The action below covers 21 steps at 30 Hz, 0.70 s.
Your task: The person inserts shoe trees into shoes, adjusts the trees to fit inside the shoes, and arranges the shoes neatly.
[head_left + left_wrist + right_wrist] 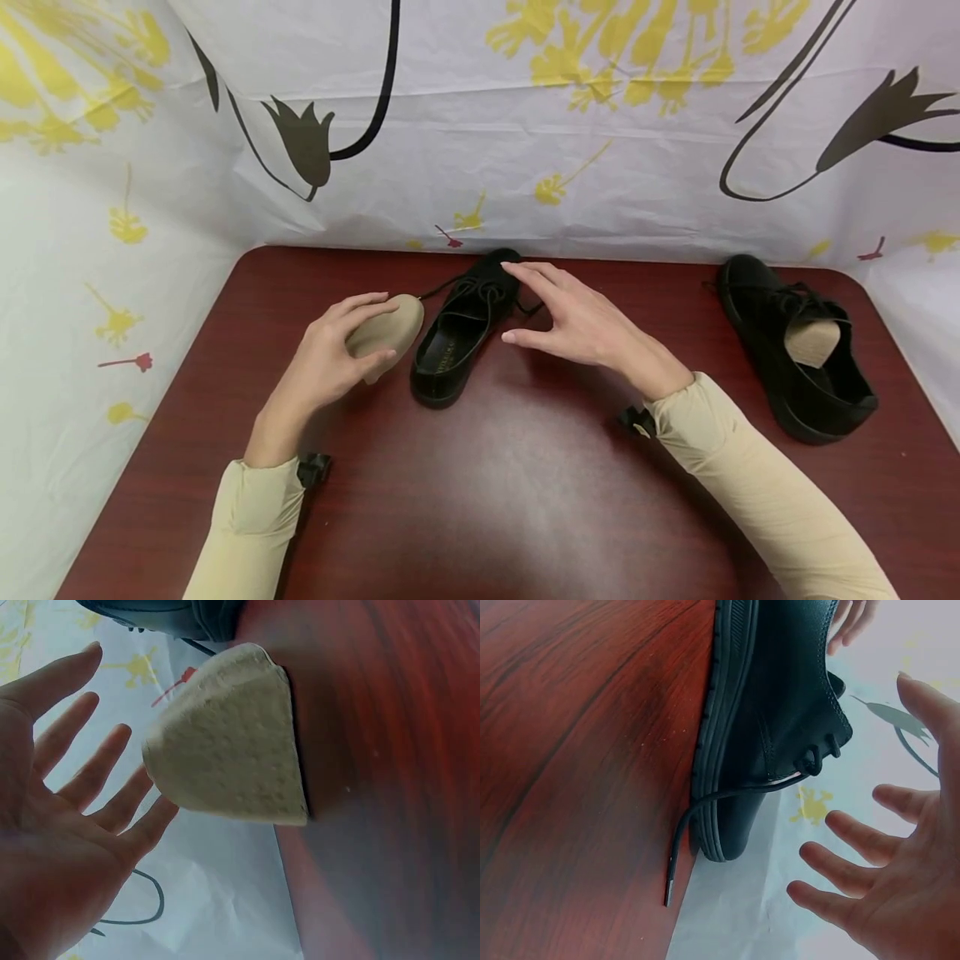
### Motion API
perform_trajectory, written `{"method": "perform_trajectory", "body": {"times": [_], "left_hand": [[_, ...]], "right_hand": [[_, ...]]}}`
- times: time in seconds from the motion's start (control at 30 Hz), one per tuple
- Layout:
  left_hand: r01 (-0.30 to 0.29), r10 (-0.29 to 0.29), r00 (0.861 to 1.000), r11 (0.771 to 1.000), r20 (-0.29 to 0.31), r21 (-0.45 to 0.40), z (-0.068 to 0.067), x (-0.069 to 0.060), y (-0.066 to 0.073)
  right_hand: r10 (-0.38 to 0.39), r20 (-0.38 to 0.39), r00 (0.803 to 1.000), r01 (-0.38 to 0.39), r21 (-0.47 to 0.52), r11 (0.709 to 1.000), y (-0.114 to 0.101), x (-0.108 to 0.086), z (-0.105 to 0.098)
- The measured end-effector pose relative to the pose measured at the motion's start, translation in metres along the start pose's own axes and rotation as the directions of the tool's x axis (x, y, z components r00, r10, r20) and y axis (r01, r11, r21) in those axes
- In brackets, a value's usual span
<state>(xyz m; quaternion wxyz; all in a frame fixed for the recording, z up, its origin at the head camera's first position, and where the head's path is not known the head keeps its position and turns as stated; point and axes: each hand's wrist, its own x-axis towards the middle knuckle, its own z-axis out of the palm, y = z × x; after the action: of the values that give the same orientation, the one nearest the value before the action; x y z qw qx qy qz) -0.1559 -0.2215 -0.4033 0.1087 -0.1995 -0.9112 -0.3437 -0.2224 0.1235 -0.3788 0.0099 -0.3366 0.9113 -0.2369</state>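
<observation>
A beige moulded shoe insert (pixel 397 327) rests on the table, its rounded, slightly pitted side visible in the left wrist view (pixel 225 742). Above and beside it is my left hand (pixel 330 346), fingers spread; whether the fingertips touch it I cannot tell. Right of the insert stands a black lace-up shoe (pixel 459 342), its toe toward the back wall and its opening bare of any insert. My right hand (pixel 581 321) hovers beside this shoe, thumb and fingers apart, holding nothing. A loose lace (pixel 731 793) hangs down the shoe's side onto the table.
At the right stands a second black shoe (pixel 787 350) with a beige insert (pixel 812 342) in its opening. A white sheet (pixel 465 167) with yellow and dark flower prints walls off the back and sides of the reddish-brown table (pixel 480 500).
</observation>
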Motion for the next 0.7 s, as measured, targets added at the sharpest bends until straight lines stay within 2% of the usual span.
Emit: {"method": "perform_trajectory", "body": {"times": [0.3,0.7], "left_hand": [[0.067,-0.067,0.997,0.998,0.030,0.018,-0.003,-0.007,-0.016],[0.077,-0.077,0.992,0.997,0.098,0.005,-0.006,-0.009,-0.026]], "right_hand": [[0.018,0.019,1.000,-0.018,0.023,1.000,-0.001,0.008,0.006],[0.048,0.041,0.998,-0.050,0.045,0.998,-0.006,0.012,0.011]]}}
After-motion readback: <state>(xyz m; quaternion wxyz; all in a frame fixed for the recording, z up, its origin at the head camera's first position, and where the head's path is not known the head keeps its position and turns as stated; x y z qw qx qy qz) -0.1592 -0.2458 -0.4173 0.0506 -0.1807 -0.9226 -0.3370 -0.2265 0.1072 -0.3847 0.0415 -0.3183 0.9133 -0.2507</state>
